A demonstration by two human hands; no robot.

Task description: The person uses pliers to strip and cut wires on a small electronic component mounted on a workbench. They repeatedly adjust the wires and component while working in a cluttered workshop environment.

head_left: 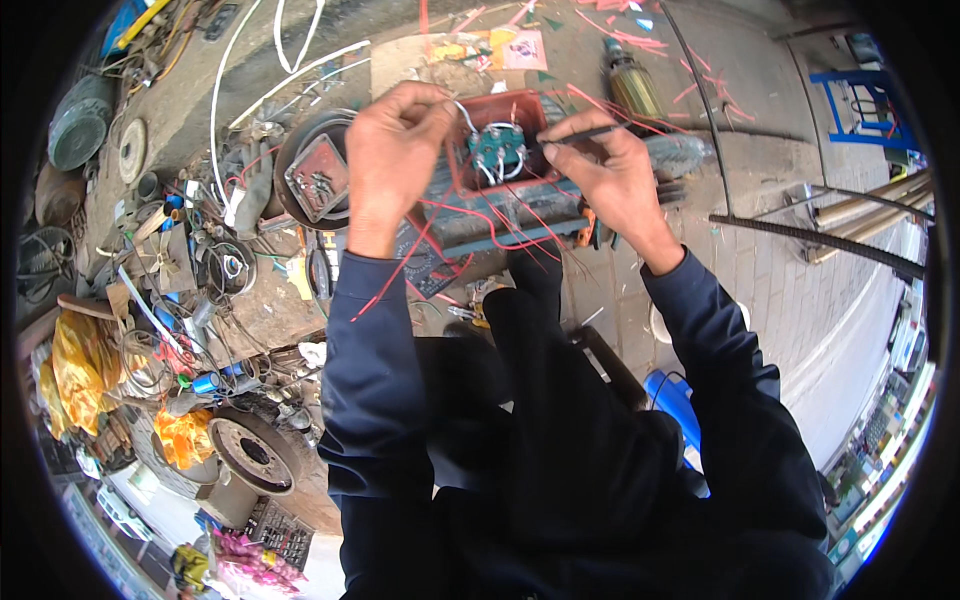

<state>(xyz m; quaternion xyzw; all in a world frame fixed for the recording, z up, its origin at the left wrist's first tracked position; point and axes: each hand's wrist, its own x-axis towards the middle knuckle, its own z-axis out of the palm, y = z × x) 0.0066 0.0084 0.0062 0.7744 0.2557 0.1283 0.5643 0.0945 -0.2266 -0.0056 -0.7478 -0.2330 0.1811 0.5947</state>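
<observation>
A red open-topped box [457, 165] holds a green terminal block [497, 150] with metal studs and white wires looped around it. My left hand [400, 140] is at the box's left edge, thumb and forefinger pinched on the end of a white wire [464, 116] that runs down to the block. Over the right rim, my right hand [606, 165] grips a thin black rod-like tool [590, 133]. Its exact kind I cannot make out. Thin red wires [480, 209] trail from the box across the blue-grey metal body [475, 232] beneath it.
Left of the box stands a round dark pan [291, 190] with a square metal part in it. A copper-wound rotor [632, 85] lies beyond my right hand. An orange-handled tool [586, 228] is just below. Cut red sleeving, cables and scrap parts are strewn around.
</observation>
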